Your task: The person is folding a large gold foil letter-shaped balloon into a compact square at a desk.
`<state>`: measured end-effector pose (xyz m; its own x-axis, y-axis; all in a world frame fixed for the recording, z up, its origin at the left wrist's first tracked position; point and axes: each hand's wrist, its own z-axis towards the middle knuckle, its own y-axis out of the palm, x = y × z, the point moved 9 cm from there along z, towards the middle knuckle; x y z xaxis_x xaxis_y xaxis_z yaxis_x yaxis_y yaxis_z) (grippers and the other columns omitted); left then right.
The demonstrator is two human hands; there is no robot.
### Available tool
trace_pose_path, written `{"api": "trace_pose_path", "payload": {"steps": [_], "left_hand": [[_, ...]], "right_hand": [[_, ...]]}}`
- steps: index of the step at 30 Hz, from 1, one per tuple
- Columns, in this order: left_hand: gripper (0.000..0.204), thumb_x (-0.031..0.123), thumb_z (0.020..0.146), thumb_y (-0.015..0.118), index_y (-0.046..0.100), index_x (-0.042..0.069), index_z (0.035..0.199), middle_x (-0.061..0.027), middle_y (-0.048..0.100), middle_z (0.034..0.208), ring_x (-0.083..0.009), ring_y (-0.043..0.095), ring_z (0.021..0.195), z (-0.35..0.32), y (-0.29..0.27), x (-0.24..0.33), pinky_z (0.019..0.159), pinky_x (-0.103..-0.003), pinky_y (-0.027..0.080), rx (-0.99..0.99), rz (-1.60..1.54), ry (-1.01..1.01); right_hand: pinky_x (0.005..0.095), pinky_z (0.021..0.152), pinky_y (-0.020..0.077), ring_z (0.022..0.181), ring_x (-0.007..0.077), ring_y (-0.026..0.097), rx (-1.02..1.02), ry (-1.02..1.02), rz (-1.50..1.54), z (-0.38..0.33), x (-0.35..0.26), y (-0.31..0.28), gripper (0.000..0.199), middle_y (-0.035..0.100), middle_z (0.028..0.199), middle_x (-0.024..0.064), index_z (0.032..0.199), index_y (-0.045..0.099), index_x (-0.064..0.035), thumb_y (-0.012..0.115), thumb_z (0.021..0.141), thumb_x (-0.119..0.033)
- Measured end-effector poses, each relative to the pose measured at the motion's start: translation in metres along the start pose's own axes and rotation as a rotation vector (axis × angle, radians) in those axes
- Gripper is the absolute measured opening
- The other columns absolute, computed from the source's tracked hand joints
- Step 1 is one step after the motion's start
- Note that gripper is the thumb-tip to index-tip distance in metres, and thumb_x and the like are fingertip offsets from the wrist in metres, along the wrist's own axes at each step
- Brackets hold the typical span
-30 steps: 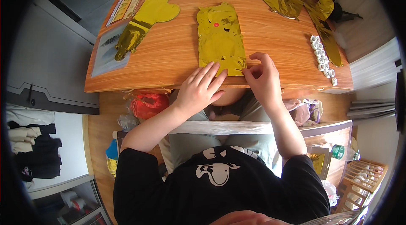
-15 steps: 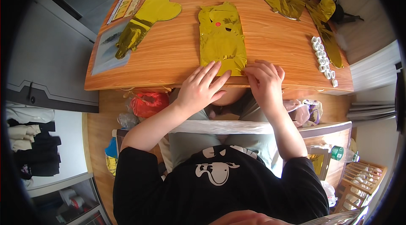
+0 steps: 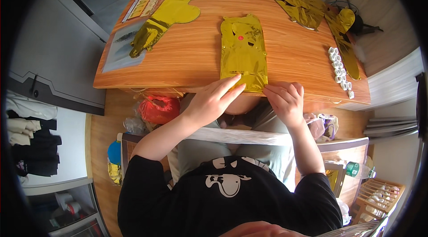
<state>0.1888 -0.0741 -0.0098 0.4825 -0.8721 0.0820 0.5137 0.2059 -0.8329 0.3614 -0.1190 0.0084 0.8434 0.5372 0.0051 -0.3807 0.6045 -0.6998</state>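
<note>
Head view, left hand (image 3: pixel 213 99) fingers spread flat, right hand (image 3: pixel 285 98) pinching crinkled gold foil balloon (image 3: pixel 243 54), wood-grain table (image 3: pixel 191 58).

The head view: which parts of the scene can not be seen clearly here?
- Near edge of the gold foil sheet: covered by the left hand and right hand, so the grip is unclear.
- Row of small white pieces: too small to identify.
- Dark object at the table's far right corner: partly behind crumpled foil.
- Space under the table: hidden by the tabletop.
</note>
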Motion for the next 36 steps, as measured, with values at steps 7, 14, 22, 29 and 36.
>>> {"api": "trace_pose_path", "payload": {"steps": [7, 14, 22, 29, 36], "left_hand": [[0.021, 0.011, 0.085, 0.073, 0.079, 0.011, 0.106, -0.002, 0.07, 0.106, -0.02, 0.069, 0.1, -0.02, -0.016, -0.02, 0.088, -0.035, 0.059, 0.219, -0.17, 0.11], [0.012, 0.018, 0.082, 0.078, 0.081, 0.023, 0.092, 0.0084, 0.074, 0.09, -0.0131, 0.068, 0.089, -0.025, -0.034, -0.016, 0.101, -0.04, 0.05, 0.386, 0.035, 0.155], [0.011, 0.026, 0.074, 0.087, 0.078, 0.023, 0.08, 0.013, 0.076, 0.086, -0.0116, 0.066, 0.085, -0.029, -0.035, -0.019, 0.101, -0.036, 0.042, 0.396, 0.053, 0.074], [0.013, 0.027, 0.072, 0.088, 0.078, 0.026, 0.08, 0.0155, 0.076, 0.09, -0.0109, 0.063, 0.088, -0.032, -0.034, -0.021, 0.087, -0.032, 0.037, 0.403, 0.088, 0.05], [0.014, 0.026, 0.071, 0.088, 0.079, 0.028, 0.082, 0.0182, 0.075, 0.094, -0.0108, 0.059, 0.09, -0.037, -0.036, -0.021, 0.09, -0.031, 0.034, 0.428, 0.184, 0.036]], "right_hand": [[0.0344, 0.084, 0.0438, 0.096, 0.0168, 0.067, 0.101, -0.009, 0.032, -0.013, 0.004, -0.007, 0.029, 0.076, 0.103, -0.0033, 0.097, 0.073, -0.0141, 0.081, 0.07, -0.009], [0.0344, 0.081, 0.0428, 0.095, 0.0179, 0.067, 0.129, -0.002, 0.016, -0.015, 0.005, -0.013, 0.025, 0.076, 0.1, -0.005, 0.091, 0.07, -0.0162, 0.082, 0.07, -0.009], [0.0348, 0.081, 0.0425, 0.096, 0.0181, 0.066, 0.125, 0.003, 0.017, -0.015, 0.001, -0.015, 0.024, 0.076, 0.098, -0.0052, 0.088, 0.069, -0.0167, 0.084, 0.07, -0.011], [0.0349, 0.081, 0.0422, 0.097, 0.0187, 0.066, 0.115, -0.008, 0.036, -0.015, 0.0, -0.013, 0.025, 0.076, 0.1, -0.0053, 0.092, 0.071, -0.0164, 0.082, 0.07, -0.011], [0.0342, 0.082, 0.0424, 0.097, 0.0186, 0.066, 0.123, -0.025, 0.027, -0.015, 0.0, -0.013, 0.026, 0.076, 0.102, -0.0048, 0.094, 0.072, -0.0157, 0.078, 0.07, -0.009]]}}
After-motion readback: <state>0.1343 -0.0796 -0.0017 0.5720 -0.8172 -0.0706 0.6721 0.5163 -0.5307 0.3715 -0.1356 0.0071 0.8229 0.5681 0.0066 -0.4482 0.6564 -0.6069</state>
